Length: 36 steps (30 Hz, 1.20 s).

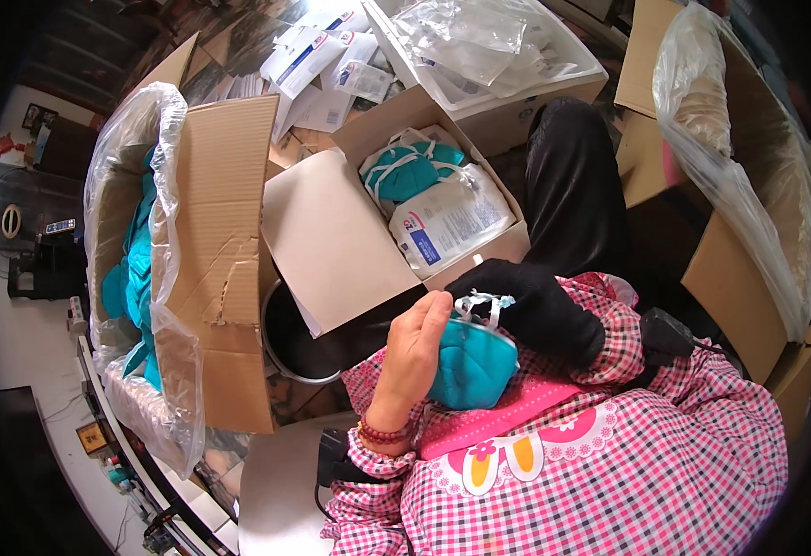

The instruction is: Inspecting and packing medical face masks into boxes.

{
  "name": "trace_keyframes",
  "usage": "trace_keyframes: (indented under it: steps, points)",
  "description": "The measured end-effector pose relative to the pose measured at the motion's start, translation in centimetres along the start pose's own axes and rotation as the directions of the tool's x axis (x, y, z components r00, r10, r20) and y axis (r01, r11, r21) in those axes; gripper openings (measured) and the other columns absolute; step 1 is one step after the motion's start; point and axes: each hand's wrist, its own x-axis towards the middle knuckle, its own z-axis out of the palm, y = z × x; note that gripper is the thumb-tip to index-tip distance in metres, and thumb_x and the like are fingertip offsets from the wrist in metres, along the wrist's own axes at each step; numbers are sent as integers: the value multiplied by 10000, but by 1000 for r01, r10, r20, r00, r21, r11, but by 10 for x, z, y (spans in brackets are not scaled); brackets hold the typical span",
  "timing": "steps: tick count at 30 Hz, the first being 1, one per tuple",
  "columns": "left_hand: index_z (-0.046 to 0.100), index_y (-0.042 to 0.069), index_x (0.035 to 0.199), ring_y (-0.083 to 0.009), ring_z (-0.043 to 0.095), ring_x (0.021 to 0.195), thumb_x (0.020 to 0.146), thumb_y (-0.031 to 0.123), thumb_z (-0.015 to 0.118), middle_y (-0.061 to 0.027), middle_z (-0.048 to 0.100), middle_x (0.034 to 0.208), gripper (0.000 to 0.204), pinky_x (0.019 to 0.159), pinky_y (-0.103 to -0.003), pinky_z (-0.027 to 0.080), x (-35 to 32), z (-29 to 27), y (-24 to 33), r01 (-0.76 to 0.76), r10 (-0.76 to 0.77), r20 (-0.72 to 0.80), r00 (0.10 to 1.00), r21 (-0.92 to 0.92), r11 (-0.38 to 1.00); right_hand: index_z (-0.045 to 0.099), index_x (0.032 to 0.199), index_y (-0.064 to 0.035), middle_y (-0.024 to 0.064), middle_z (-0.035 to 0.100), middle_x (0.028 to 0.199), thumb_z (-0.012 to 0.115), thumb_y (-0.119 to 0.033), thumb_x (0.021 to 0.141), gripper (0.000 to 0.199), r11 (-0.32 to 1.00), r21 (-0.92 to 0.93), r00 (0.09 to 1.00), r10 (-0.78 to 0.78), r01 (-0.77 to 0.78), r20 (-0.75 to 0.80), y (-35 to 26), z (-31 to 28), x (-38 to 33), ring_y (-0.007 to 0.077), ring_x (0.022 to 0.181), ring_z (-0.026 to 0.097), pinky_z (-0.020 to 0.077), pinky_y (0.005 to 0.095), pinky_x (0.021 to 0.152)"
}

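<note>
A person's left hand [415,347] is gripping a teal mask [475,371] by its upper left edge, above the lap. The right hand [506,285], seemingly black-gloved, is resting beside the white straps [494,311]; whether it is pinching them, I cannot tell. The mask is looking light and softly stiff, easily creasing, its rim offering the safest hold. In the open box [336,236], 1 white packet [470,218] is bearing blue-and-red printing, its small text blurring.

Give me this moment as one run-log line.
left hand: holding teal mask | right hand: black-gloved, by the mask's white straps | beyond hands: open box with white packet inside
</note>
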Motion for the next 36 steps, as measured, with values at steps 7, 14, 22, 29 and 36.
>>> trace_keyframes:
  steps: [7, 14, 22, 29, 36]
  points:
    - [601, -25, 983, -164, 563, 772, 868, 88, 538, -84, 615, 825, 173, 734, -306, 462, -5, 10, -10, -85, 86, -11, 996, 65, 994, 665, 1138, -11, 63, 699, 1041, 592, -21, 947, 204, 908, 305, 953, 304, -288, -5, -2, -2, -8, 147, 962, 677, 544, 291, 867]
    - [582, -19, 965, -308, 576, 670, 944, 108, 523, -176, 587, 768, 141, 651, -383, 464, -3, 25, -10, -142, 165, -132, 977, 168, 975, 652, 1060, -16, 67, 679, 998, 517, -200, 1019, 232, 557, 694, 857, 484, -456, 175, -19, -3, -6, 150, 948, 652, 508, 289, 890]
    - [563, -20, 857, -386, 530, 606, 1000, 104, 519, -188, 529, 694, 195, 564, -413, 431, 1, 22, -25, -291, 425, -272, 863, 421, 859, 553, 865, -92, -4, 531, 771, 540, -237, 991, 192, 122, 743, 633, 623, -658, 458, -48, -19, -26, 121, 712, 523, 448, 263, 699]
    - [558, 74, 873, -81, 508, 576, 1066, 302, 419, 4, 526, 696, 330, 550, -248, 443, -4, -59, -36, -375, 262, -532, 805, -116, 920, 585, 870, -57, -5, 556, 744, 577, -250, 985, 224, 440, 595, 645, 742, -673, 181, -58, -60, -68, 101, 684, 526, 434, 245, 687]
    - [527, 24, 738, -57, 414, 586, 1063, 300, 509, 28, 451, 633, 427, 531, -240, 319, -4, -32, -2, -295, 301, -62, 951, 99, 950, 631, 1139, -2, 93, 710, 949, 659, -112, 947, 223, 962, 126, 967, 249, -241, -53, -55, -22, 3, 189, 834, 692, 546, 316, 753]
